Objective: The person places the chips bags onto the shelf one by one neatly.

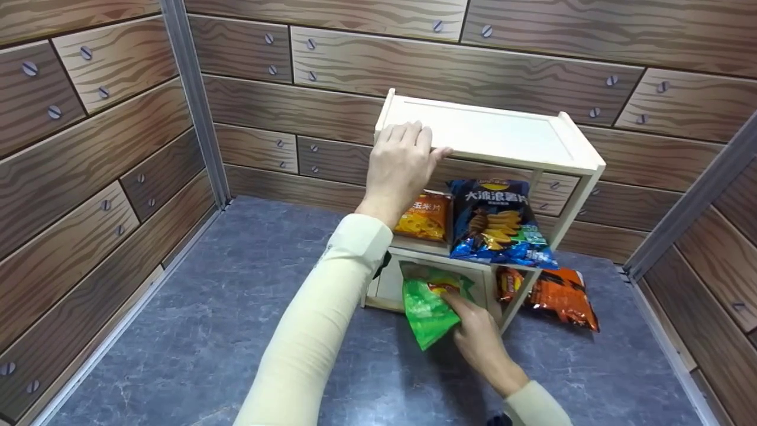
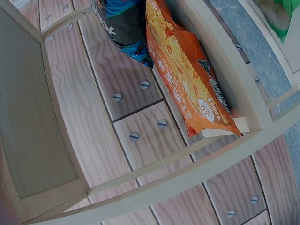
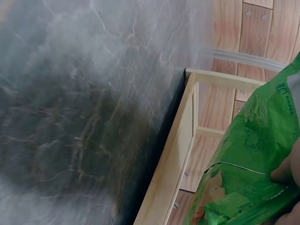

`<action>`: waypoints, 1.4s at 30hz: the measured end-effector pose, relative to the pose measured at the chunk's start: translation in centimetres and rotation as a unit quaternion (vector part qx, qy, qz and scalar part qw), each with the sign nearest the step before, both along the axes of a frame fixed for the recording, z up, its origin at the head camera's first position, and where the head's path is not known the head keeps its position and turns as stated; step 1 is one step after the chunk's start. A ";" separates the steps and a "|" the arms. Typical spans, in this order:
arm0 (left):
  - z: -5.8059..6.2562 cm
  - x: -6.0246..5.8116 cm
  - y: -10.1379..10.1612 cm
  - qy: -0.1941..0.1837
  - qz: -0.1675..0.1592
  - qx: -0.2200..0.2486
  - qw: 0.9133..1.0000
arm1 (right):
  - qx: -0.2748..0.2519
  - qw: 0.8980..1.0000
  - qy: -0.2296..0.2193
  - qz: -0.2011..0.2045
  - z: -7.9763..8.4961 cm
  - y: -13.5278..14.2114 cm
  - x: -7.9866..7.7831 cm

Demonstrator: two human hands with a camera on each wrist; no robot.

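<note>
My left hand [image 1: 402, 163] rests on the front left part of the top board of a small pale wooden shelf [image 1: 485, 130], thumb along the front edge. My right hand [image 1: 482, 337] pinches a green snack bag [image 1: 429, 305] at the lower level of the shelf. The bag slants, one corner hanging past the front edge. In the right wrist view the green bag [image 3: 258, 140] fills the right side, with fingertips pressed into it. On the middle board stand an orange snack bag [image 1: 423, 219] and a dark blue bag of chips [image 1: 497, 219].
An orange-red snack bag [image 1: 562, 296] lies on the grey marbled floor [image 1: 248, 307] at the right of the shelf, partly behind its post. Wood-patterned walls [image 1: 331, 53] enclose the space at the back and both sides.
</note>
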State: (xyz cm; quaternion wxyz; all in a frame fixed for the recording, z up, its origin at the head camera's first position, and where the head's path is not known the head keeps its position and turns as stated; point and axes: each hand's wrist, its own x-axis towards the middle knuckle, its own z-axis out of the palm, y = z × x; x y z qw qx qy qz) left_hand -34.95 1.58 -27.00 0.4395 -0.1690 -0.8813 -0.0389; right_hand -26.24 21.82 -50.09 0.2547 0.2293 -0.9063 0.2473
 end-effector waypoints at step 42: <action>-0.2 -0.2 0.0 0.010 0.009 -0.008 1.000 | 0.153 0.982 -0.103 -0.033 -4.1 -8.3 -8.9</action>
